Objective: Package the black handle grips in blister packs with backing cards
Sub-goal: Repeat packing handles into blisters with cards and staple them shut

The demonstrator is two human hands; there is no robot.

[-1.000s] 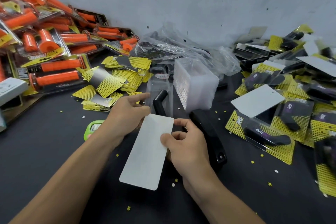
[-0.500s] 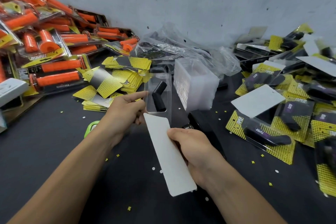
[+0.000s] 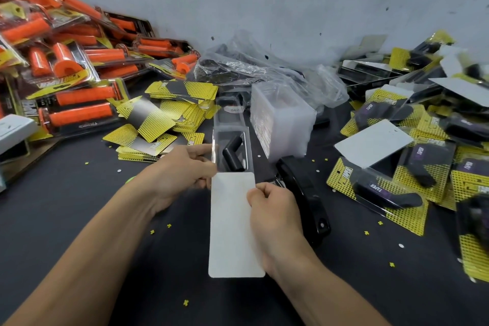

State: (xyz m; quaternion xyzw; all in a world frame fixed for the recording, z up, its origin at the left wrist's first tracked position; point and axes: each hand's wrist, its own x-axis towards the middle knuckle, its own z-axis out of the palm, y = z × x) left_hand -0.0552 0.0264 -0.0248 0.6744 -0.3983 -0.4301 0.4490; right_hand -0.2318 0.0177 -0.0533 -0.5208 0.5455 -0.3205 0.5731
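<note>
A clear blister pack lies at the centre of the dark table with a bent black handle grip inside it. My left hand grips the blister's left edge. My right hand pinches the right edge of a backing card, white side up, whose far end meets the blister's near end. The card runs lengthwise toward me, in line with the blister.
A stack of empty clear blisters stands right of the pack, with a black stapler near it. Yellow backing cards are piled at centre left, orange grip packs at far left, finished black grip packs at right.
My right hand has swung the white card from a slant to straight, lining its far end up with the blister's near end. My left hand has kept its hold on the blister.
</note>
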